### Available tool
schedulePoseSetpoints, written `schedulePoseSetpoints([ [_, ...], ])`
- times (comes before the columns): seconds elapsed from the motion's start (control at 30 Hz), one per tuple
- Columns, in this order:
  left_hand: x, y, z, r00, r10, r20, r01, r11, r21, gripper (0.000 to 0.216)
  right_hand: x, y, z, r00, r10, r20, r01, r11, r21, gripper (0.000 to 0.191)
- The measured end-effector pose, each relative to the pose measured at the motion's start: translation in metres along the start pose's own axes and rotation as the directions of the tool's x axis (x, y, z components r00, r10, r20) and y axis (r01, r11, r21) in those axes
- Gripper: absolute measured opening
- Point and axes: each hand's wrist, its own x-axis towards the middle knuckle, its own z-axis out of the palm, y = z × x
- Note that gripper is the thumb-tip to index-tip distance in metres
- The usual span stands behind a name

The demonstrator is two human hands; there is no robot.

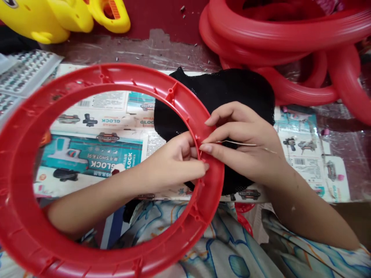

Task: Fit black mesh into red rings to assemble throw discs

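A large red plastic ring [95,79] lies tilted over my lap and the table edge. My left arm passes through its opening, and my left hand [176,160] pinches the ring's inner right rim. My right hand [243,141] rests on the outer side of that same rim, fingertips meeting the left hand's, with a thin pale needle or wire [240,144] lying across its fingers. A piece of black mesh fabric [226,92] lies under the ring's right side and beneath my right hand.
Printed toy packaging cards [95,154] cover the table. A stack of red rings [284,38] stands at the back right. Yellow plastic toys [58,17] sit at the back left, with blister sheets [26,73] beside them. Patterned cloth [220,251] covers my lap.
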Motion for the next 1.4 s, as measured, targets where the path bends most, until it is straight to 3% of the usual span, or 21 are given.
schedulePoseSetpoints([
  [0.1,-0.004,0.003,0.003,1.0,-0.018,-0.011,0.018,1.0,0.024,0.032,-0.002,-0.001,0.001,0.998,0.022,-0.06,-0.017,0.997,0.072,0.003],
  [0.33,-0.009,-0.001,0.006,0.983,-0.1,0.157,0.101,0.995,-0.001,0.029,-0.003,0.001,-0.001,0.998,-0.007,-0.06,0.019,0.979,0.202,0.011],
  [0.57,-0.01,-0.006,0.006,0.966,-0.141,0.218,0.131,0.99,0.059,0.024,0.002,0.009,-0.005,1.0,0.015,-0.008,-0.014,0.989,0.148,0.003],
  [0.97,-0.008,-0.001,0.005,0.961,-0.123,0.246,0.13,0.991,-0.014,0.021,0.0,0.009,0.003,0.996,-0.039,-0.078,0.045,0.997,0.07,0.003],
  [1.1,-0.004,-0.001,0.007,0.979,-0.099,0.178,0.11,0.993,-0.05,0.012,-0.004,0.008,0.003,0.995,-0.014,-0.094,0.02,0.997,0.068,0.002],
  [1.27,-0.003,-0.006,0.011,0.998,-0.031,0.054,0.021,0.982,0.189,0.007,-0.002,0.01,0.007,0.983,0.057,-0.173,-0.026,0.984,0.173,0.006],
  [1.4,-0.004,-0.012,0.012,0.996,-0.065,0.063,0.049,0.97,0.237,0.007,0.003,0.016,0.007,0.994,0.016,-0.113,0.014,0.964,0.265,0.005],
])
